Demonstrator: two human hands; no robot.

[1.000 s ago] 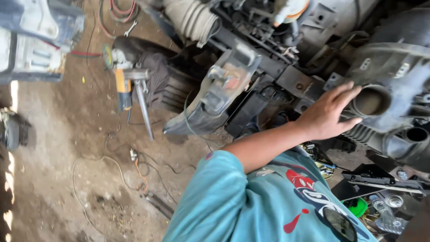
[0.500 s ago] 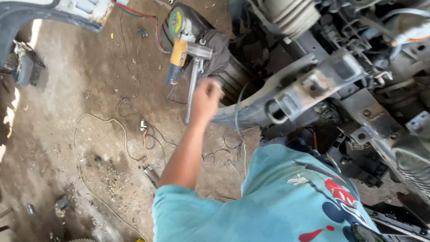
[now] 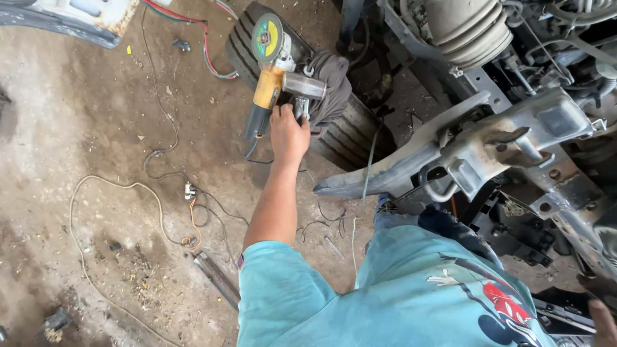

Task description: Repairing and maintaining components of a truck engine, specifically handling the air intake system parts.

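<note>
Nearest to me is my own teal shirt (image 3: 411,302), and from its sleeve my left hand (image 3: 287,133) stretches out over the dirt floor (image 3: 77,148) to the old tyre (image 3: 347,132) lying flat there, which I take as my landmark. My fingers are curled down onto the metal tool (image 3: 302,87) that rests on the tyre's near edge, closing around its lower end, though I cannot tell whether the hold is firm yet. Just beside it on the tyre lies the yellow angle grinder (image 3: 267,77), its disc pointing away from me, with a dark rag (image 3: 331,83) bunched on the other side. My right hand (image 3: 601,318) shows only as a sliver, far off to the right of the tyre and close to me, and I cannot tell whether it holds anything. As I judge it, the work is at an early stage: the tool is under my fingers but not lifted, and the grinder sits idle. On the near side of the tyre, loose cables (image 3: 167,212) snake across the dusty, stained ground among scraps and grit. To the right of the tyre a bent grey bumper beam (image 3: 450,154) juts from the stripped front of a vehicle, and beyond it a ribbed hose (image 3: 463,26) hangs among engine parts.
</note>
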